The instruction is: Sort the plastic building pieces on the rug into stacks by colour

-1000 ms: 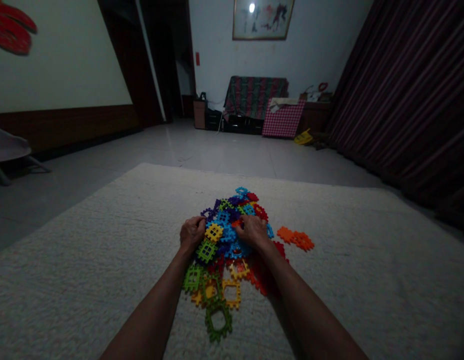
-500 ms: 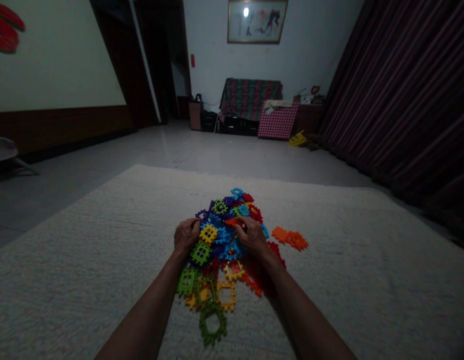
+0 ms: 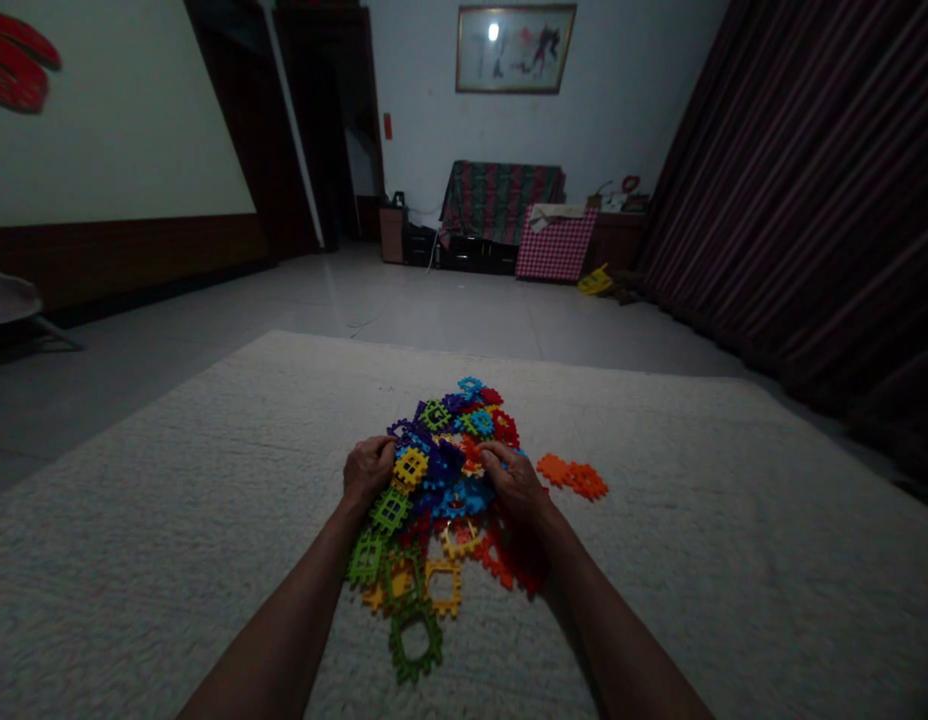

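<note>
Now my right fingers (image 3: 495,455) pinch one orange piece (image 3: 471,454), freshly tilted, seemingly loosened; item two, left hand (image 3: 369,468), curled at the pile (image 3: 464,496) edge, grip unclear.

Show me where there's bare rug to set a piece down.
Bare rug lies left of the left hand, right of the two loose orange pieces, and in a strip between the pile's far tip and the rug's far edge. It's crowded between that hand and the right hand, where pieces overlap.
</note>
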`<state>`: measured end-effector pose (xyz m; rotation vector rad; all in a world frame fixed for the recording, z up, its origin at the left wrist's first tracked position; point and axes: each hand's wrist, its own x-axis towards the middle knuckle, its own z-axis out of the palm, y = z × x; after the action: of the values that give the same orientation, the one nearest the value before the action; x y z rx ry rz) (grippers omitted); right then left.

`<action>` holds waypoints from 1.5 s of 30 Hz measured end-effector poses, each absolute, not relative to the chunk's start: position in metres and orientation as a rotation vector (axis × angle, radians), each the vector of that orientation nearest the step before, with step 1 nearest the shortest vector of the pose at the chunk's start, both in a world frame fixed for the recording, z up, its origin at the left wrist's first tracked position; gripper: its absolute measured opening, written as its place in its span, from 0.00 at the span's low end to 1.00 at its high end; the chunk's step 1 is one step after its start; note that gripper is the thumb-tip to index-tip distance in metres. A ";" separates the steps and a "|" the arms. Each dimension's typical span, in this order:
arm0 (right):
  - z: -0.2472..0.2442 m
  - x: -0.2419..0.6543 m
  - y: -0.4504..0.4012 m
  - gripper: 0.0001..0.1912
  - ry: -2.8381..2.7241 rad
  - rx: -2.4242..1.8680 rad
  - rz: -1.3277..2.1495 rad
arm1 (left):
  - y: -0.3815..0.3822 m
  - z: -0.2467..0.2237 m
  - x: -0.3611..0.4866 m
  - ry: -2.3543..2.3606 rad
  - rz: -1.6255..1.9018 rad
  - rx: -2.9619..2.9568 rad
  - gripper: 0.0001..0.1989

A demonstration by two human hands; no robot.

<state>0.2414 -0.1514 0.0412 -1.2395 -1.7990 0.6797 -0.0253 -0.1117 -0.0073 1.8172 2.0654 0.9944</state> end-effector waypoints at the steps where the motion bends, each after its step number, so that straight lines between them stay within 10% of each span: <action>1: 0.041 0.242 -0.151 0.18 -1.795 -1.245 0.684 | -0.112 -0.007 -0.025 2.066 0.994 1.815 0.16; 13: 0.025 0.219 -0.155 0.11 -2.124 -1.233 0.105 | -0.112 -0.008 -0.026 2.044 1.023 1.857 0.16; 45: 0.020 0.307 -0.083 0.18 -1.869 -1.526 0.159 | -0.113 -0.005 -0.026 2.011 1.024 1.822 0.17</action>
<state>0.3069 -0.0832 0.0203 -1.5259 -1.8690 0.1591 -0.0264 -0.1132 -0.0049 1.8215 2.0111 1.0236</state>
